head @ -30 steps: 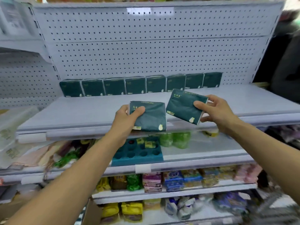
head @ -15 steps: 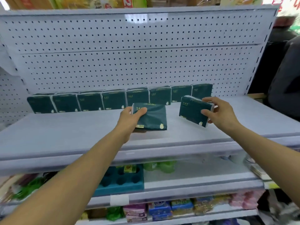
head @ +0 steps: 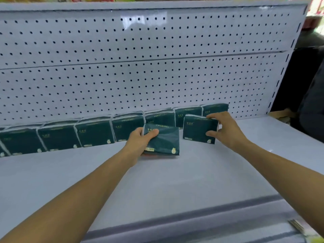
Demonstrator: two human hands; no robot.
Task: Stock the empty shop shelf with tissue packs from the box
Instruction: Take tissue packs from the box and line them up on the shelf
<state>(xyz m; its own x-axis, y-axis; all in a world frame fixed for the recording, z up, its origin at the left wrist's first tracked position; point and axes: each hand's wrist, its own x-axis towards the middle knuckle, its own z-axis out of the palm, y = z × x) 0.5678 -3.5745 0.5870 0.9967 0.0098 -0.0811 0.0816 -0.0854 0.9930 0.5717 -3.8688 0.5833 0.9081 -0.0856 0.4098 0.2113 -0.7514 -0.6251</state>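
Note:
A row of several dark green tissue packs stands upright along the back of the pale grey shelf, against the pegboard. My left hand grips another dark green tissue pack by its left edge, held low over the shelf in front of the row. My right hand holds a second tissue pack upright by its right side, its lower edge at the shelf surface just ahead of the row's right end. The box is out of view.
A white pegboard back panel rises behind the shelf. The shelf's front rail runs across the bottom. A person in dark clothing stands at the far right past the shelf's end upright.
Both hands have reached forward and down over the shelf with their packs. The right pack has turned upright near the row's right end. My view has moved closer.

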